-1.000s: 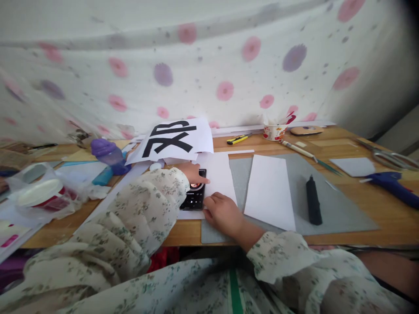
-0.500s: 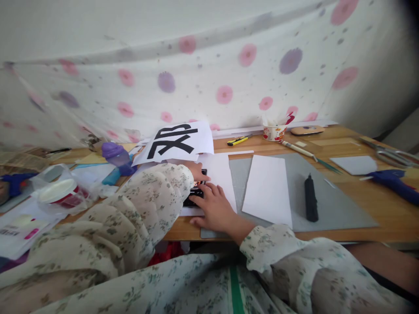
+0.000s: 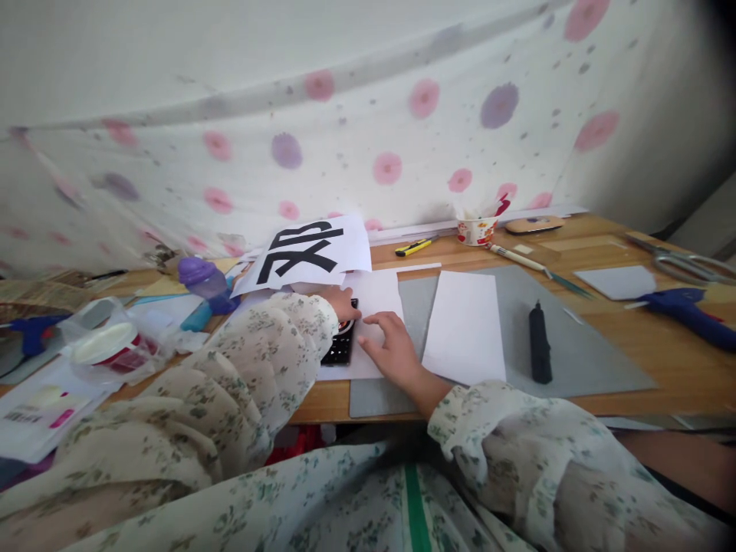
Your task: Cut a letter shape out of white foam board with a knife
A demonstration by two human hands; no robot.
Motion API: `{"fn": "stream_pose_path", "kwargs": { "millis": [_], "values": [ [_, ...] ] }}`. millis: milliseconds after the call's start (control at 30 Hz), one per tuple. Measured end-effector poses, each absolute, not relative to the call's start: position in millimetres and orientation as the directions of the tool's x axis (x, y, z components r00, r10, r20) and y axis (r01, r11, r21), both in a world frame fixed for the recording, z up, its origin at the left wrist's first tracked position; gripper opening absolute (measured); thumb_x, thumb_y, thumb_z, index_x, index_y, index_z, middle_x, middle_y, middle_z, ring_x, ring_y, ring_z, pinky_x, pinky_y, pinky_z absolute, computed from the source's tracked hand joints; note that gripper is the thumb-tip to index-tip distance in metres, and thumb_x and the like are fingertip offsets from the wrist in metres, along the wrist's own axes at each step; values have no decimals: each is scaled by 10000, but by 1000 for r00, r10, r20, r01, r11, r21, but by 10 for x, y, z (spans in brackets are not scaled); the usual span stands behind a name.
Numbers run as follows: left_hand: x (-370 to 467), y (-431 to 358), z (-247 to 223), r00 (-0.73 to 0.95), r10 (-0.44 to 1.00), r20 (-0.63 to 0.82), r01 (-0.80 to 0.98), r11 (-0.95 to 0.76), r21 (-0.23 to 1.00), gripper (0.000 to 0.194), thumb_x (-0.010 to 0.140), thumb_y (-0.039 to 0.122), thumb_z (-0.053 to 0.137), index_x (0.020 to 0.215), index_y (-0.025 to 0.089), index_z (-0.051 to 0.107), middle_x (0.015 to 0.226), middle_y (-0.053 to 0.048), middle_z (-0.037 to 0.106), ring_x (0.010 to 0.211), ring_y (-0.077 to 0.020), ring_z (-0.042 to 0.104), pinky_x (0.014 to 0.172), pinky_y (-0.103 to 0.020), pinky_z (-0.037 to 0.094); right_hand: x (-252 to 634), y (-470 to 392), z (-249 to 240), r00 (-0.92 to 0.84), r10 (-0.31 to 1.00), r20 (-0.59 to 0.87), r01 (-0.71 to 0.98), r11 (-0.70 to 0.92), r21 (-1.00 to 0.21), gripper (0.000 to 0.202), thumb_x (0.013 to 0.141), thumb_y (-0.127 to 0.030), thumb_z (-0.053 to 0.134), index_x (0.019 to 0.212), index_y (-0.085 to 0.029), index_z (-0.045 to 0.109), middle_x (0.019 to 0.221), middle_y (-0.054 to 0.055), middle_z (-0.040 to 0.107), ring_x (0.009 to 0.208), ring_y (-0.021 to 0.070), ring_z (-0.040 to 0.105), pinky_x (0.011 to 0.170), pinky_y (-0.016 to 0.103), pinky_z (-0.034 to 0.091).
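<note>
A dark phone [image 3: 339, 351] with a lit screen lies on white paper [image 3: 376, 295] in front of me. My left hand [image 3: 342, 303] is at the phone's upper end, its fingers bent against it; the sleeve hides part of the hand and phone. My right hand [image 3: 394, 351] hovers just right of the phone, thumb and fingers apart, holding nothing. Behind my left hand rests a white sheet with bold black characters [image 3: 302, 257]. A blank white card [image 3: 464, 328] and a black pen-shaped tool [image 3: 539, 343] lie on the grey mat [image 3: 592, 356].
A yellow utility knife [image 3: 415, 247], a patterned paper cup [image 3: 476, 230] and a brush [image 3: 520, 258] are at the back. Scissors [image 3: 690, 264] and a blue glue gun [image 3: 693, 314] lie right. Leftward are a purple bottle [image 3: 204, 280] and a bagged tub [image 3: 109, 346].
My right hand has lifted off the phone and drawn back to the right, its fingers opening. My left hand stays at the phone's upper end. The view has shifted slightly.
</note>
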State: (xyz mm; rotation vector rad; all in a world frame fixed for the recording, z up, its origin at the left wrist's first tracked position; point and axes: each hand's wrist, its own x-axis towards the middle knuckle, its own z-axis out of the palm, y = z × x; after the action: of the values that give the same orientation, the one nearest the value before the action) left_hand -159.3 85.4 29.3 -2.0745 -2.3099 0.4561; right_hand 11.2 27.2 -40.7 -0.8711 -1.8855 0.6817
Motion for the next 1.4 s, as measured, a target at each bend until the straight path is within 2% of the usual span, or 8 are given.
{"fn": "stream_pose_path", "kwargs": {
  "millis": [233, 500, 700, 967, 1400],
  "values": [
    [-1825, 809, 235, -146, 970, -193, 976, 110, -188, 326, 924, 339, 571, 1213, 190, 569, 1242, -98, 580, 1039, -226, 604, 865, -432, 529, 106, 228, -423, -346, 780, 521, 265, 614, -743, 247, 777, -192, 658, 1023, -190, 633, 1031, 87, 605, 1043, 239, 564, 939, 422, 461],
    [-2278, 665, 233, -161, 962, -219, 980, 130, -149, 338, 921, 342, 575, 1217, 179, 565, 1235, -98, 583, 1035, -231, 606, 862, -439, 530, 128, 236, -440, -372, 762, 530, 274, 635, -722, 239, 792, -207, 643, 1029, -174, 631, 1023, 101, 610, 1026, 245, 565, 931, 420, 464],
    [-2777, 509, 262, -294, 924, -244, 947, 246, -208, 352, 916, 341, 583, 1227, 178, 557, 1235, -99, 581, 1040, -234, 606, 859, -439, 531, 129, 220, -450, -397, 750, 529, 245, 642, -726, 232, 806, -222, 622, 1035, -188, 623, 1037, 107, 600, 1028, 262, 552, 936, 455, 452],
    [-3227, 544, 238, -412, 877, -246, 899, 348, -266, 351, 914, 340, 587, 1223, 175, 560, 1233, -98, 582, 1043, -235, 606, 860, -441, 530, 120, 221, -457, -443, 727, 524, 265, 665, -698, 241, 815, -215, 609, 1054, -183, 617, 1042, 105, 606, 1026, 253, 554, 934, 433, 463],
    [-3332, 674, 171, -362, 881, -306, 916, 276, -290, 355, 913, 340, 588, 1223, 170, 559, 1227, -98, 584, 1038, -236, 608, 856, -442, 531, 120, 218, -444, -461, 721, 517, 259, 666, -699, 245, 818, -216, 612, 1061, -188, 610, 1051, 104, 612, 1031, 254, 550, 935, 438, 462]
  ]
}}
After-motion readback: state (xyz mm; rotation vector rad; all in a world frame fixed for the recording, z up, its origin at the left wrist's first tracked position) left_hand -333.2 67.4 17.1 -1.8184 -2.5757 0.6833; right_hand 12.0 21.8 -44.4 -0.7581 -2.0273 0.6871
